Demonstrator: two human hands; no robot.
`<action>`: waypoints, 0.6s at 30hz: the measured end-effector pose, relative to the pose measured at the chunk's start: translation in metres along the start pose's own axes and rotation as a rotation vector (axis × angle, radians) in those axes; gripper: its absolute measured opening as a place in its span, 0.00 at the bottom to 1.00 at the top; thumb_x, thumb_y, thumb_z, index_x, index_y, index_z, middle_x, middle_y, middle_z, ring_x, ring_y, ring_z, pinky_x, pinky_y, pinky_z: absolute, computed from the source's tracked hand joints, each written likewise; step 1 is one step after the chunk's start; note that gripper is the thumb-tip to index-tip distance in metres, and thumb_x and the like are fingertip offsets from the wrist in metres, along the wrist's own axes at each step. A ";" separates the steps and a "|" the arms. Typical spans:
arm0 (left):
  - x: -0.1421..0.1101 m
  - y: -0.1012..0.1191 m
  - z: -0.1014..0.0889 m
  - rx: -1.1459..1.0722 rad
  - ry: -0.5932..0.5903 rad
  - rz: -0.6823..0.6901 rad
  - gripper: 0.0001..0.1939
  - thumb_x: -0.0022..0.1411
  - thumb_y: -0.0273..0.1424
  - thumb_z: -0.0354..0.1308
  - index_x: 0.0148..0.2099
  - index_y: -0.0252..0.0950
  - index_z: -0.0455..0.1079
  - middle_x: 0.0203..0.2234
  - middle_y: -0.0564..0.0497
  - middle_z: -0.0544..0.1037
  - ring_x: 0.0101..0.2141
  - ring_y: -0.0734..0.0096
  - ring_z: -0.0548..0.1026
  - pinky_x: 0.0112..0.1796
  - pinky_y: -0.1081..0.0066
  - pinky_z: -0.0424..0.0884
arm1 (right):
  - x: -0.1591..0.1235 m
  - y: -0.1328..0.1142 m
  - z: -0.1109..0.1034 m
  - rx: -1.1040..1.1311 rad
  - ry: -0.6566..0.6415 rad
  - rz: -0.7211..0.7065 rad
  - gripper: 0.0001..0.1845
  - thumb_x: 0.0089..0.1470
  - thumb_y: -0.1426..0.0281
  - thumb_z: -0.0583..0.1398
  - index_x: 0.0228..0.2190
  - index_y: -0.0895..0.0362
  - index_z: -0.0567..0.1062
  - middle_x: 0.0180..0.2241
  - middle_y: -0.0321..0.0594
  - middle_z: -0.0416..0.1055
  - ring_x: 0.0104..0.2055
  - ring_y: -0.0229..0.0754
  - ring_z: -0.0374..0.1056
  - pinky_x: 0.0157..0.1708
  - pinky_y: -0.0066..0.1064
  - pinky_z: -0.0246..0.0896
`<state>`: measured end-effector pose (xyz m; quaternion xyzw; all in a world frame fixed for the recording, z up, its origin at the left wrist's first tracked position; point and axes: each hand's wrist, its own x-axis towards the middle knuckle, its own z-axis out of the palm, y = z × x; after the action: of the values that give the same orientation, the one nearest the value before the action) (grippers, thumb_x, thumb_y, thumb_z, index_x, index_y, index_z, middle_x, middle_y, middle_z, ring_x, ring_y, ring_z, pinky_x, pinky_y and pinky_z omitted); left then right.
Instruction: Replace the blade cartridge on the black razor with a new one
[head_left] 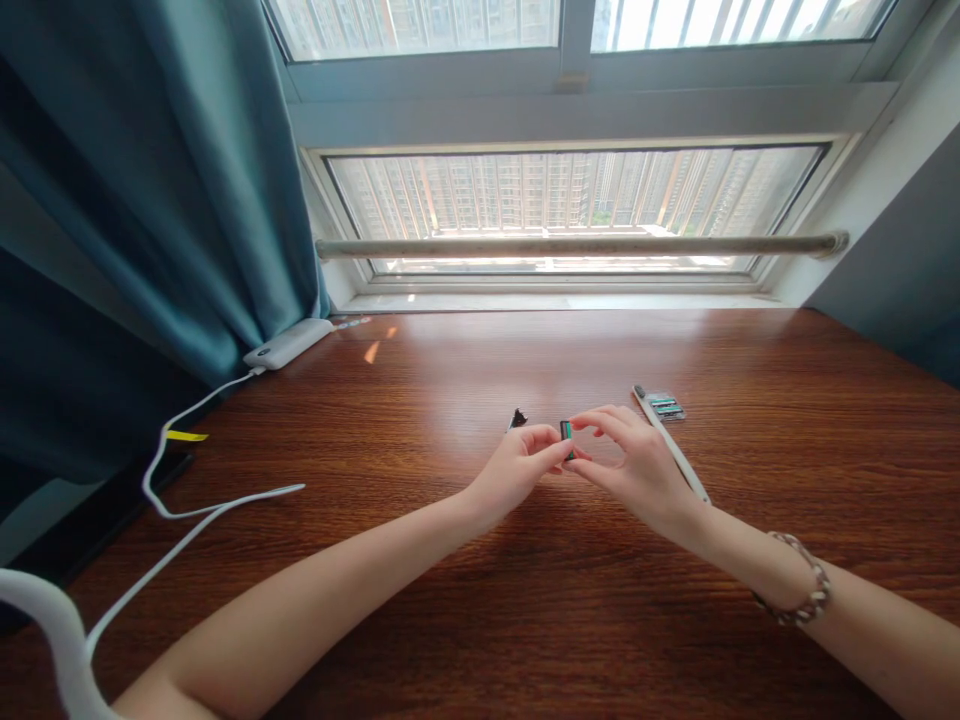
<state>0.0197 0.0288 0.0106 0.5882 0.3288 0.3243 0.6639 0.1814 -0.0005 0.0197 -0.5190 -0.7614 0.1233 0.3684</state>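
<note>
Between my two hands is a small green-and-black battery (566, 436), held upright above the table. The thumb and fingers of my left hand (517, 462) pinch it from the left. My right hand (637, 462) is curved round its other side, index finger at the top and thumb near the bottom, both seeming to touch it. Just beyond my left hand lies a small dark object (519, 418), partly hidden by the fingers. To the right, behind my right hand, a slim white toothbrush-like stick (681, 458) with a dark end rests beside a clear pack of batteries (666, 406).
The brown wooden table (420, 400) runs up to the window sill (570, 300). At the left, a white power bank (289, 345) with a white cable (154, 480) lies by the blue curtain (180, 180). A yellow strip (187, 436) is near the cable.
</note>
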 end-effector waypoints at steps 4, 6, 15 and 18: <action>0.002 0.000 -0.001 0.069 0.014 0.004 0.12 0.55 0.37 0.54 0.27 0.32 0.65 0.25 0.50 0.73 0.30 0.70 0.71 0.35 0.70 0.64 | 0.000 0.002 0.002 -0.043 -0.025 -0.008 0.16 0.44 0.70 0.62 0.39 0.55 0.69 0.37 0.39 0.69 0.40 0.44 0.63 0.40 0.36 0.59; 0.002 -0.001 -0.002 0.071 0.002 0.005 0.13 0.55 0.37 0.54 0.25 0.32 0.63 0.24 0.50 0.73 0.31 0.70 0.71 0.34 0.70 0.64 | 0.000 0.003 0.002 -0.058 -0.037 -0.031 0.17 0.45 0.70 0.61 0.40 0.55 0.69 0.38 0.39 0.68 0.41 0.44 0.63 0.41 0.36 0.59; 0.005 0.000 -0.013 0.504 0.078 0.140 0.19 0.61 0.41 0.42 0.31 0.34 0.66 0.25 0.51 0.72 0.29 0.71 0.70 0.33 0.72 0.63 | 0.004 0.003 -0.001 0.138 -0.034 0.162 0.16 0.42 0.67 0.63 0.36 0.55 0.71 0.32 0.38 0.69 0.33 0.40 0.63 0.33 0.32 0.59; 0.011 0.004 -0.030 0.952 0.276 0.117 0.18 0.58 0.43 0.45 0.26 0.36 0.64 0.20 0.51 0.70 0.25 0.68 0.68 0.30 0.70 0.60 | 0.009 0.007 -0.001 0.285 -0.021 0.346 0.20 0.38 0.64 0.65 0.35 0.57 0.71 0.30 0.38 0.68 0.28 0.37 0.62 0.28 0.30 0.58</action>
<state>0.0009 0.0551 0.0109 0.7950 0.4916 0.2499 0.2527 0.1852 0.0097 0.0205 -0.5833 -0.6397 0.2961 0.4035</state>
